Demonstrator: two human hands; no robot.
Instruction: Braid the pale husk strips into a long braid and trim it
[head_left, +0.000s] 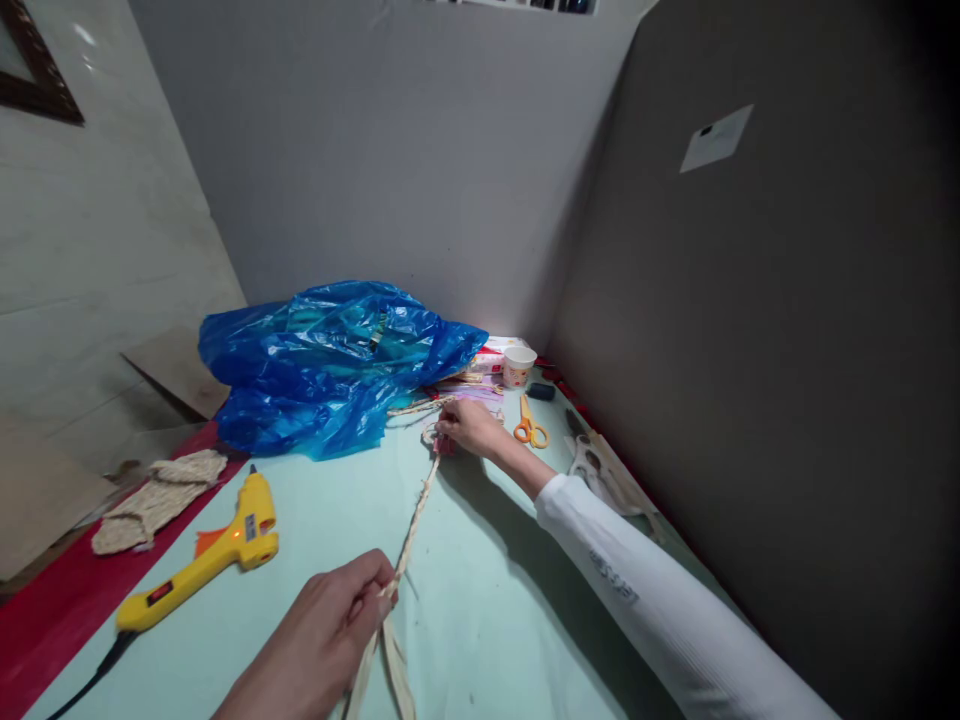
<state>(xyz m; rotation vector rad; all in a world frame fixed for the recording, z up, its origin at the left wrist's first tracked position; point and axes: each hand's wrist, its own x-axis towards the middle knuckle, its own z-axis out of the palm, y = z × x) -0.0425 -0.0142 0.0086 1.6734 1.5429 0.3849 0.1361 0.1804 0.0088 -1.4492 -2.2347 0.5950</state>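
Observation:
A thin pale braided straw cord (418,515) runs taut across the light green tabletop between my two hands. My left hand (326,620), low in the view, pinches the braid where it splits into loose flat strands (395,670). Farther off, my right hand (474,428) has its fingers curled together at the far end of the cord, beside a small loop. Just under those fingertips is a small pink piece (445,444), partly covered and too small to name. More braided cord (412,409) lies left of the right hand, running toward a blue plastic bag (330,365).
A yellow hot glue gun (225,555) lies on the left, its cord trailing off the near edge. Behind it is a woven straw piece (160,500). Orange-handled scissors (529,425), a paper cup (518,367), a dark cylinder (541,391) and white-handled scissors (587,460) sit right.

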